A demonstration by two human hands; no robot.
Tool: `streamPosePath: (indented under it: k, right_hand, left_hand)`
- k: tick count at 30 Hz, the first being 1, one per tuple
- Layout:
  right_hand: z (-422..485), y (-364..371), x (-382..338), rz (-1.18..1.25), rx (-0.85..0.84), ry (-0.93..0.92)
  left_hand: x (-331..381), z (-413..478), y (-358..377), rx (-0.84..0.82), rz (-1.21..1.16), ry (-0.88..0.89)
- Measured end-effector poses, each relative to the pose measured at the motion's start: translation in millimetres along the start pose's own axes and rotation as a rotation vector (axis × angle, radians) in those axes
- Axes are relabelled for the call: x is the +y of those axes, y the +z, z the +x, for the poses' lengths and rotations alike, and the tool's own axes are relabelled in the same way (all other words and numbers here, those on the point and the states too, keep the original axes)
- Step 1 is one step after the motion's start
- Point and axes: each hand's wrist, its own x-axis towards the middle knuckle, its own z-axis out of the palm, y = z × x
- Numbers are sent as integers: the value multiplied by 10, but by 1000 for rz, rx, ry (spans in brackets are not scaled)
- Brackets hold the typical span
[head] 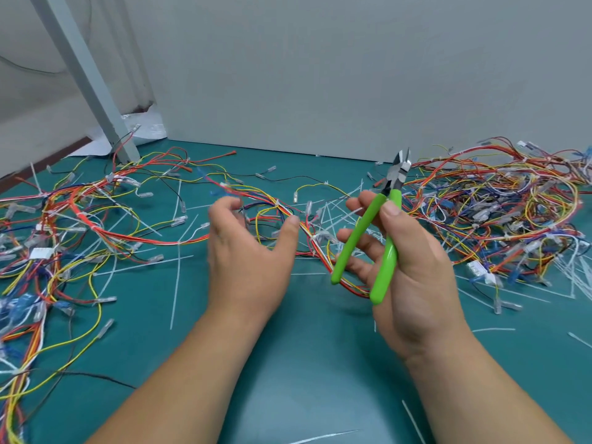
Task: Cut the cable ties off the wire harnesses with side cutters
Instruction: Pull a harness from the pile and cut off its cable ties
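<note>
Held right hand (416,277) curled round cutters (389,251), blades apart; hovered left hand (246,251), fingers spread, empty, over limp, light harness (269,200) on mat (288,363); judged best pinched beside stiff tie (277,205).

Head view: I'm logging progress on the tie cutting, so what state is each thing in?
Side cutters: jaws open, tips up, off the mat.
Right hand: grips the cutters' green handles.
Left hand: fingers relaxed, holding nothing.
Middle wire harness: lying on the mat, still tied.
Cut cable ties: loose on the mat.
</note>
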Motion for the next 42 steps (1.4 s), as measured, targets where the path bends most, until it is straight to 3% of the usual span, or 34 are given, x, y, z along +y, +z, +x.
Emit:
streamPosePath:
  k: [3,6,8,11,13,18,21,25,38,42]
  right_hand:
    - [8,-9,-7,26,-7,-14]
    - [7,-7,-8,31,-20,-30]
    - [13,-21,-10,71,-17,-30]
    - [21,-39,-11,97,-10,-36]
    - [26,-41,-4,94,-9,-35]
    - [10,-14,-7,52,-17,-75]
    - [0,-8,0,44,-39,-99]
    - [10,-16,-2,63,-56,-102]
    - [9,-41,16,-163,-52,-180]
    - [-28,-38,-8,-289,-197,-219]
  left_hand:
    - [24,32,-80,133,56,223]
    - [49,-1,-68,-25,2,485]
    - [44,-17,-41,-127,-12,554]
    - [8,-4,-18,-119,2,577]
    - [24,-15,-12,-134,-32,510]
    - [89,-72,11,-278,-437,-3]
    - [90,-99,30,-500,-470,-21]
    - [121,-104,81,-572,-557,-128]
    - [66,-8,131,-372,-714,-385]
    - [62,-23,185,-266,-748,-363]
